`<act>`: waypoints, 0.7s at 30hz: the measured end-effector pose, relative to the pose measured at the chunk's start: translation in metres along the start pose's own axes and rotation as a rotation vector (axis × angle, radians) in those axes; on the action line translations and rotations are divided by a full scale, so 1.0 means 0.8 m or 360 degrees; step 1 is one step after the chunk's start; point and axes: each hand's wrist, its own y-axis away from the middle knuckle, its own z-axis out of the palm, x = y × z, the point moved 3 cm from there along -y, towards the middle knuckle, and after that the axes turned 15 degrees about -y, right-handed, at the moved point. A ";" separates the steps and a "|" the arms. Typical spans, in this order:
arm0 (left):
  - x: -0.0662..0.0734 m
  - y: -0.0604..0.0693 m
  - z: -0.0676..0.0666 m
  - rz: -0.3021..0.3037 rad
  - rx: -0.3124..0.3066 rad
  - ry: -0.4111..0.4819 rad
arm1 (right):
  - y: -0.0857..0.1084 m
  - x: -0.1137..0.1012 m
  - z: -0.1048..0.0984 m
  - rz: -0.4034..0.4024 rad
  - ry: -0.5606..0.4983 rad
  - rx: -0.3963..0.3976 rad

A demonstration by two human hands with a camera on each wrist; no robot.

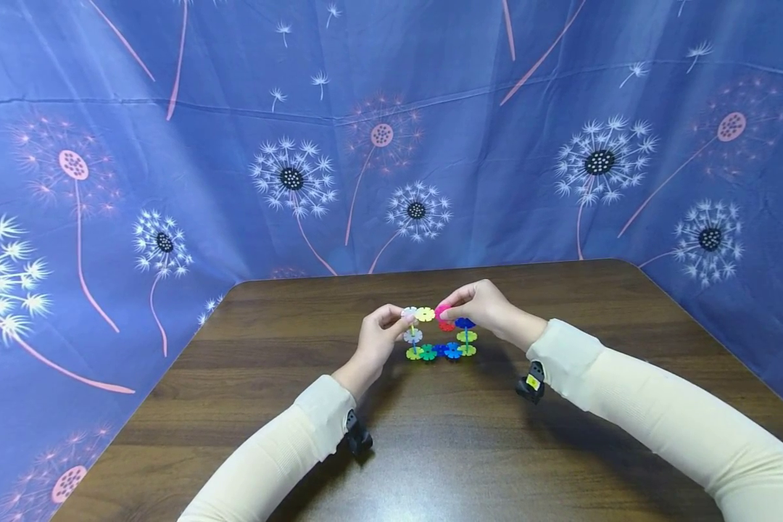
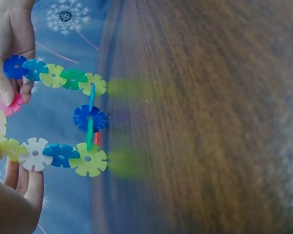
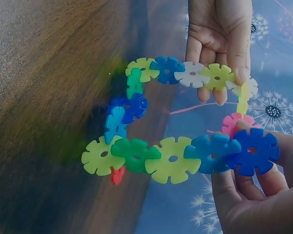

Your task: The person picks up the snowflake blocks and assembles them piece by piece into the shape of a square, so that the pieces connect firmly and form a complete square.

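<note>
Several notched plastic flower discs are linked into an upright frame, its lower row including a green disc (image 1: 428,353) near the tabletop. My left hand (image 1: 373,341) holds the upper left corner, thumb and fingers around a whitish disc (image 1: 409,312). At the upper edge, my right hand (image 1: 486,308) pinches a pink disc (image 1: 441,310), beside a pale yellow disc (image 1: 425,314). In the right wrist view, a dark blue disc (image 3: 253,151) ends the nearer side row, close to the right fingers. A red disc (image 3: 118,175) shows partly behind the lower end.
The brown wooden table (image 1: 431,449) extends around both forearms. Behind it hangs a blue dandelion-print cloth (image 1: 489,167). Black wrist devices are strapped below the left cuff (image 1: 326,409) and the right cuff (image 1: 564,355).
</note>
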 end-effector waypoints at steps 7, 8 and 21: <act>0.000 0.000 0.002 0.0015 -0.0008 -0.0016 | -0.003 0.001 0.001 0.0025 -0.0023 0.0000; 0.000 -0.001 0.002 0.0018 -0.0007 -0.0015 | -0.003 0.002 0.002 0.0038 -0.0036 0.0008; 0.002 -0.006 0.001 0.0001 -0.0098 0.0006 | -0.006 0.003 0.003 0.0109 -0.0161 -0.0038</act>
